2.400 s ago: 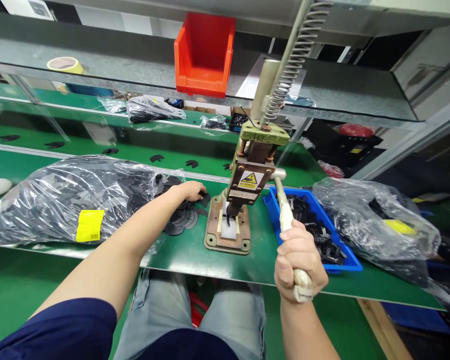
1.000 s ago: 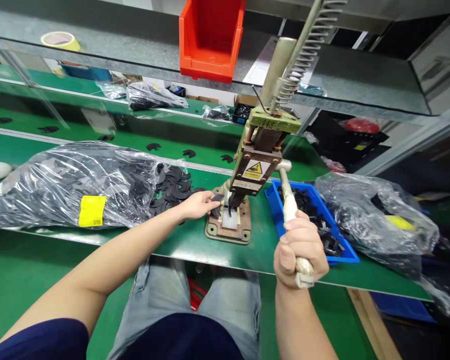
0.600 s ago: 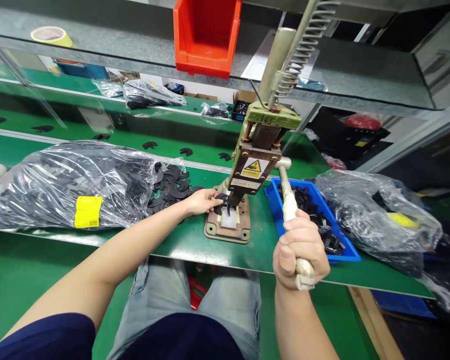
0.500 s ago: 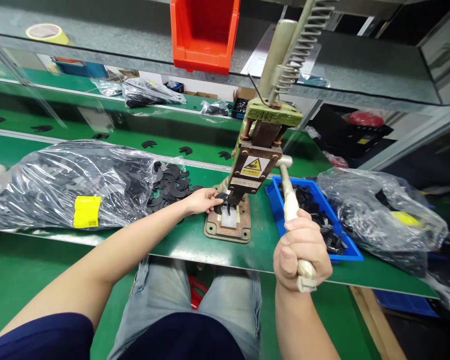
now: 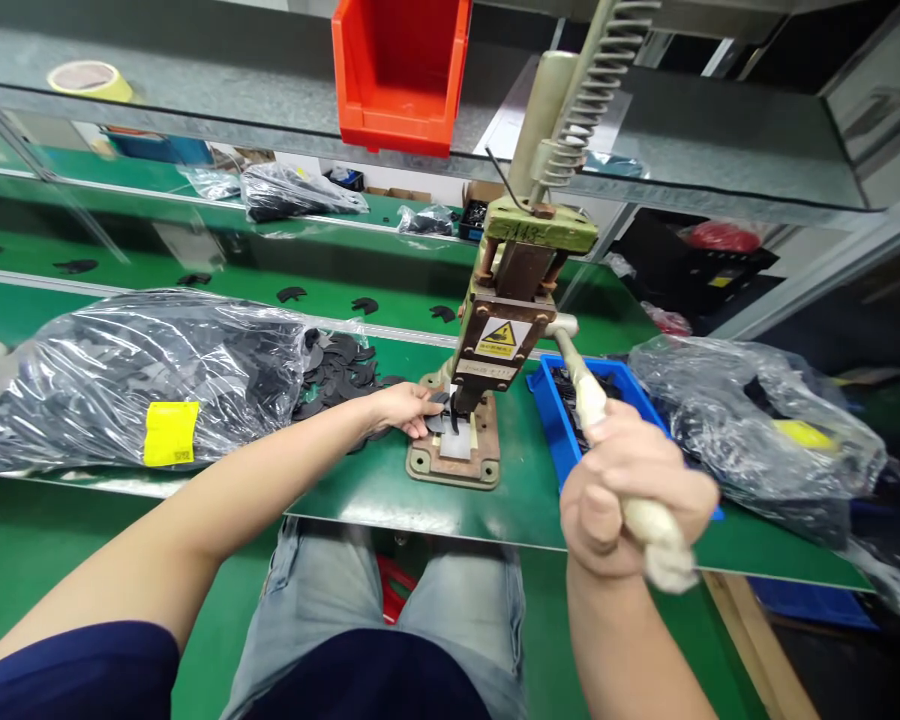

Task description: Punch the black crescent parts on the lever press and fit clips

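Observation:
My left hand (image 5: 407,408) pinches a flat, curved black part (image 5: 438,420) at the foot of a green hand press (image 5: 504,345). The part lies over the light plate (image 5: 456,441) on the press base (image 5: 450,471), partly beneath the dark ram (image 5: 466,396). Wrapped round the tape-covered press lever (image 5: 589,395) is my right hand (image 5: 634,490), closed and a little blurred. A pile of similar black parts (image 5: 337,372) spills from a clear plastic bag (image 5: 225,350) left of the press.
Right of the press stands a blue bin (image 5: 559,430) holding black pieces, beside another plastic bag (image 5: 757,440). Several black parts (image 5: 364,305) lie spaced along the green strip behind. An orange bin (image 5: 397,125) and a tape roll (image 5: 90,80) sit on the shelf above.
My right hand has swung the lever's end to the right and slightly upward. The left hand stays at the press base, still holding the black part.

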`<state>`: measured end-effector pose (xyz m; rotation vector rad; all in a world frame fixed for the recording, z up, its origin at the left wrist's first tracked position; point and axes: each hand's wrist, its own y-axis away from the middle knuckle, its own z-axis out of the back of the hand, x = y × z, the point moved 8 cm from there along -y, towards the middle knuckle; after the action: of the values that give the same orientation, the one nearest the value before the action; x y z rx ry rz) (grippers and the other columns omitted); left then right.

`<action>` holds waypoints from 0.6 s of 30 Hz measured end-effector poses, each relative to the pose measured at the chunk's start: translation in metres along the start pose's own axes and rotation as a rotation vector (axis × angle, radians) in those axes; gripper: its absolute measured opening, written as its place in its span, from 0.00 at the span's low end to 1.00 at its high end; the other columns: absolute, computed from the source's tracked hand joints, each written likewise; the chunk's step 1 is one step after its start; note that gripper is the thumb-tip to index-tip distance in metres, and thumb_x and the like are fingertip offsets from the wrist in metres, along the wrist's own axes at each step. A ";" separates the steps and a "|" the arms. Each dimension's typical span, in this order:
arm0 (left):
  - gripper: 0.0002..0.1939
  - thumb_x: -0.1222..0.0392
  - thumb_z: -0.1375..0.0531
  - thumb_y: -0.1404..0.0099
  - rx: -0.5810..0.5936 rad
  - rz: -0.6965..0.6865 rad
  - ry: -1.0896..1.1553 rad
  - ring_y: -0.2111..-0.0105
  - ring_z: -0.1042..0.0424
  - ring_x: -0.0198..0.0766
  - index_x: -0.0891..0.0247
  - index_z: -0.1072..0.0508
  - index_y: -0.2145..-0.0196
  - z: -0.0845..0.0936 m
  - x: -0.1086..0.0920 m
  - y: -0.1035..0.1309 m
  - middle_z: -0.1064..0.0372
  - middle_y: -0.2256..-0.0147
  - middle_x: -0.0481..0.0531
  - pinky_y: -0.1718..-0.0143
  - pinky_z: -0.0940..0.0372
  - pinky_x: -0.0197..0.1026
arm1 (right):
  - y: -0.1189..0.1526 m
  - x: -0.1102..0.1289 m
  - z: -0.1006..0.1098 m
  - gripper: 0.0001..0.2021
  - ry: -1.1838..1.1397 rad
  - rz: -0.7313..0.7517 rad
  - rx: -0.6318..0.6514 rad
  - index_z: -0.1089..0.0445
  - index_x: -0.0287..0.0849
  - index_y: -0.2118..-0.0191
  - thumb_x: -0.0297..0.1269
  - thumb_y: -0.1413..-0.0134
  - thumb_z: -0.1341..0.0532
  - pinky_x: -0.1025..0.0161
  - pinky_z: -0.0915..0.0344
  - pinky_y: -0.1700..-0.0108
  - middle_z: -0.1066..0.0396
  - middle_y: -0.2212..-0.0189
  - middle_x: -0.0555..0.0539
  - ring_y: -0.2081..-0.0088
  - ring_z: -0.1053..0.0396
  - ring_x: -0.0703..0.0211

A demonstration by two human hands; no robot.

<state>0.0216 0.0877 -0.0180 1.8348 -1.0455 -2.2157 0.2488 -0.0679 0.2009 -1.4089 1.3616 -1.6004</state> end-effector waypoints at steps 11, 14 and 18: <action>0.25 0.40 0.30 0.38 -0.069 -0.340 0.070 0.81 0.25 0.35 0.62 0.35 0.68 0.001 -0.013 0.080 0.27 0.80 0.48 0.79 0.33 0.32 | 0.001 -0.049 -0.005 0.20 0.046 -0.307 0.000 0.33 0.50 0.42 0.36 0.39 0.35 0.58 0.27 0.42 0.26 0.50 0.48 0.48 0.24 0.61; 0.25 0.38 0.32 0.37 -0.033 -0.380 0.057 0.81 0.25 0.35 0.61 0.35 0.68 -0.007 -0.015 0.116 0.28 0.81 0.47 0.80 0.35 0.31 | 0.082 -0.061 -0.035 0.14 -0.002 -0.499 0.288 0.27 0.45 0.49 0.36 0.40 0.33 0.60 0.22 0.57 0.21 0.61 0.46 0.61 0.20 0.59; 0.24 0.38 0.32 0.37 -0.008 -0.385 0.034 0.82 0.26 0.35 0.60 0.36 0.69 -0.026 -0.015 0.144 0.30 0.82 0.45 0.82 0.37 0.31 | 0.147 -0.053 -0.069 0.15 -0.079 -0.640 0.462 0.28 0.43 0.50 0.44 0.37 0.35 0.63 0.22 0.63 0.21 0.61 0.46 0.64 0.21 0.61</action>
<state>-0.0016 -0.0265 0.0711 2.2203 -0.7236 -2.3650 0.1701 -0.0420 0.0516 -1.6660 0.4420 -2.0517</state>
